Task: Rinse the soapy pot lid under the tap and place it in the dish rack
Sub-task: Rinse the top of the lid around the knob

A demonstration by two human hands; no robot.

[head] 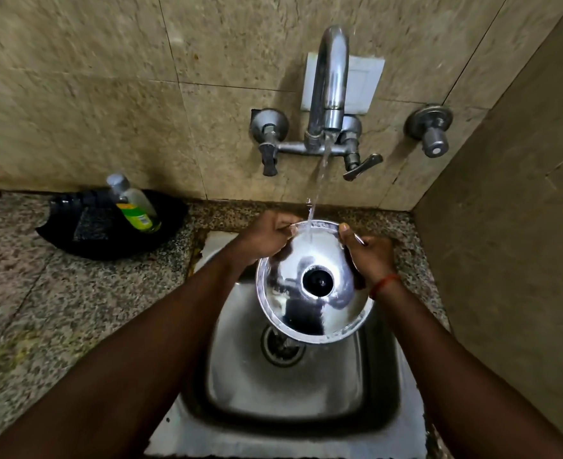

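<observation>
A speckled granite worktop [74,293] runs across the left and lower left of the frame, meeting beige stone-look wall tiles [108,94] that fill the upper half and turn a corner at the right edge. A steel sink [227,376] is set into the worktop at lower centre, its drain [281,351] partly showing. On the wall at upper centre sits a chrome tap [330,81] with a lever handle on either side and a separate valve [434,132] further right; a thin stream of water [320,180] falls from the spout. At centre left a black tray [108,240] on the worktop holds a soap bottle [134,207] with a green label, leaning.

The steel pot lid [310,279] is held over the sink at frame centre, just below the tap. It is tilted, its far edge raised toward the wall and its near edge dipping toward the drain, with the domed top and black knob [318,281] facing the camera. Water strikes the far rim.

The left hand [267,235] pinches the lid's upper-left rim; the right hand [371,256], with a red thread [384,284] at the wrist, clasps the upper-right rim.
</observation>
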